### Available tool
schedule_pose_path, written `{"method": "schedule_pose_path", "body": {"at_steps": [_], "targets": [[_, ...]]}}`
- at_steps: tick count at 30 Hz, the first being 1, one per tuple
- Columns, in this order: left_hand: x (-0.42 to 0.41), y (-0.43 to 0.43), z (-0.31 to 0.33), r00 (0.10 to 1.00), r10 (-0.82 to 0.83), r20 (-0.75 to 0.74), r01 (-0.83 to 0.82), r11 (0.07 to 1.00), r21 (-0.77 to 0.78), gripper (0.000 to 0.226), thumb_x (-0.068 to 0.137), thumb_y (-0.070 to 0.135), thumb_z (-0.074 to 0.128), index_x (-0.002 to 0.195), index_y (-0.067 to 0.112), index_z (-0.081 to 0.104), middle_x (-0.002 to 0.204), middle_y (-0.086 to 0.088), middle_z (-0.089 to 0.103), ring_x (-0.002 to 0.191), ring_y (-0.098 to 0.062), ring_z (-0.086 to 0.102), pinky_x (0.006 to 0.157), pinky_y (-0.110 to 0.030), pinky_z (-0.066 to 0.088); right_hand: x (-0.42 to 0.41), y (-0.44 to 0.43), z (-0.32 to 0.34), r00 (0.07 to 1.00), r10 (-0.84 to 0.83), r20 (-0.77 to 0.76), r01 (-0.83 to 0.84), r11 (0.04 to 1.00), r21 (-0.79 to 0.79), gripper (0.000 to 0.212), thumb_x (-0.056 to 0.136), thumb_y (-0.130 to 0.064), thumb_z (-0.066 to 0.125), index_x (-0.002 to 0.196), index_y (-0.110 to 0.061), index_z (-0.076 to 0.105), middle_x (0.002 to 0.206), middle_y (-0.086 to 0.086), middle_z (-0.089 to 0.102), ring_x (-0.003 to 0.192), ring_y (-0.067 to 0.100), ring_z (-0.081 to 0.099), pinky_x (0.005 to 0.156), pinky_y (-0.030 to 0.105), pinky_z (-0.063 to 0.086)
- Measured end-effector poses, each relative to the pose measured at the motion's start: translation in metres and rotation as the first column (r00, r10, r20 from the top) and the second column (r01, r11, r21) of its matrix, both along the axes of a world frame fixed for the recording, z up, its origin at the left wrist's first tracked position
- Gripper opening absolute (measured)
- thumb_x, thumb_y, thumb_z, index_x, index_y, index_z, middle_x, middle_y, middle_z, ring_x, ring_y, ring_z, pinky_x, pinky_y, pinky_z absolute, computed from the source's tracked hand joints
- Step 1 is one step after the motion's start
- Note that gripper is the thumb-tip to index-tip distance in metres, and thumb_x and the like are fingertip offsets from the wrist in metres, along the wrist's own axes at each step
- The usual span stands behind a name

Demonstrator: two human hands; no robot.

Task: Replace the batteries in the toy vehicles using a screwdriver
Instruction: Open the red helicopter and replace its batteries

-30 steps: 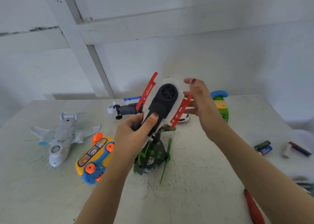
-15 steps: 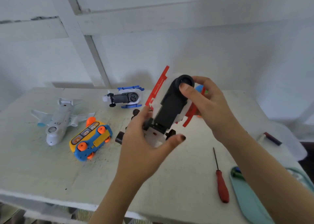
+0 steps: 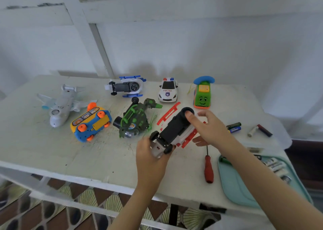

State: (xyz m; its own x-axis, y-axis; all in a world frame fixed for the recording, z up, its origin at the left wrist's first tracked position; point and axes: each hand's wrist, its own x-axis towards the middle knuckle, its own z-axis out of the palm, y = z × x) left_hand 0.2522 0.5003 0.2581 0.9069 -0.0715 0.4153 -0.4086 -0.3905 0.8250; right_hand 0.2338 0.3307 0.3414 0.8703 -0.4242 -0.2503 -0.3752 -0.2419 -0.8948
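The toy helicopter is held just above the table, its black underside turned up. Its long axis runs diagonally, with the wheeled end near left and the round end far right. The left hand grips the wheeled end from below. The right hand clasps the round end, forefinger on top and thumb beneath. The screwdriver lies on the table beside it.

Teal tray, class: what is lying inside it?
The teal tray holds a green battery by its left rim and pale batteries farther right; the right forearm hides whatever lies between.
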Motion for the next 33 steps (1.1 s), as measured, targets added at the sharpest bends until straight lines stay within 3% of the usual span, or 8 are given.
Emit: {"method": "schedule_pose_path", "body": {"at_steps": [4,8,12,17,22,26,30,33], "targets": [[-0.002,-0.001,-0.005,0.993,0.074,0.087,-0.076,0.997,0.017,0.041,0.07,0.029,0.084,0.099,0.023,0.056,0.092,0.023,0.048,0.081,0.002,0.045,0.076,-0.002,0.033,-0.024,-0.009,0.002,0.998,-0.011,0.062,0.012,1.0,-0.01,0.038,0.096,-0.051,0.042,0.11,-0.016,0.046,0.086,0.007,0.059,0.048,0.017,0.062,0.044,0.026,0.048],[-0.002,0.001,-0.011,0.975,0.08,0.209,-0.096,0.993,0.066,0.048,0.071,0.048,0.066,0.095,0.006,0.065,0.088,0.019,0.051,0.083,0.001,0.041,0.072,-0.016,0.036,-0.052,-0.011,-0.013,0.898,0.167,-0.407,-0.395,0.712,-0.58,0.043,0.094,-0.054,0.042,0.073,-0.017,0.041,0.072,-0.001,0.049,0.06,0.013,0.051,0.053,0.025,0.036],[-0.002,0.001,-0.012,0.952,0.051,0.303,-0.076,0.994,0.072,0.045,0.072,0.04,0.071,0.096,0.002,0.067,0.092,0.008,0.056,0.087,0.004,0.042,0.078,-0.006,0.034,-0.068,-0.003,-0.027,0.828,0.179,-0.532,-0.52,0.6,-0.607,0.044,0.09,-0.057,0.049,0.069,-0.019,0.039,0.071,-0.006,0.045,0.072,0.014,0.049,0.064,0.027,0.041],[-0.001,0.002,-0.013,0.953,0.03,0.3,-0.048,0.997,0.054,0.043,0.072,0.038,0.072,0.096,0.002,0.069,0.094,0.007,0.058,0.09,0.001,0.046,0.081,-0.001,0.034,-0.07,-0.008,-0.021,0.839,0.223,-0.496,-0.505,0.659,-0.558,0.033,0.092,-0.035,0.051,0.066,-0.016,0.042,0.063,-0.002,0.049,0.052,0.011,0.047,0.048,0.023,0.039],[-0.001,0.001,-0.016,0.958,0.053,0.281,-0.081,0.993,0.086,0.041,0.071,0.035,0.076,0.095,0.003,0.067,0.092,0.008,0.057,0.086,-0.001,0.046,0.075,-0.004,0.035,-0.067,-0.015,-0.022,0.935,0.175,-0.308,-0.284,0.889,-0.358,0.04,0.095,-0.035,0.047,0.076,-0.002,0.056,0.068,0.013,0.07,0.042,0.016,0.063,0.061,0.035,0.059],[0.0,0.0,-0.018,0.961,0.064,0.268,-0.103,0.986,0.132,0.042,0.074,0.039,0.069,0.094,0.002,0.065,0.087,-0.004,0.063,0.082,-0.012,0.048,0.067,-0.022,0.039,-0.069,-0.024,-0.023,0.992,0.07,0.105,-0.022,0.915,-0.403,0.021,0.089,-0.027,0.062,0.083,-0.009,0.052,0.079,0.009,0.069,0.06,0.018,0.067,0.064,0.04,0.057],[-0.001,0.0,-0.019,0.96,0.073,0.269,-0.116,0.982,0.149,0.045,0.075,0.041,0.069,0.095,0.001,0.066,0.087,-0.009,0.064,0.083,-0.015,0.05,0.069,-0.024,0.039,-0.071,-0.027,-0.013,0.867,0.037,0.497,0.135,0.943,-0.304,0.018,0.085,-0.018,0.069,0.093,-0.015,0.053,0.085,0.0,0.07,0.073,0.005,0.068,0.065,0.014,0.052],[-0.002,-0.001,-0.017,0.959,0.074,0.272,-0.118,0.982,0.149,0.044,0.075,0.041,0.069,0.092,0.0,0.065,0.084,-0.01,0.064,0.081,-0.015,0.049,0.068,-0.02,0.037,-0.074,-0.024,0.004,0.705,0.079,0.705,0.147,0.956,-0.254,0.015,0.089,-0.017,0.065,0.099,-0.012,0.054,0.084,0.003,0.07,0.076,0.009,0.07,0.073,0.018,0.053]]}}
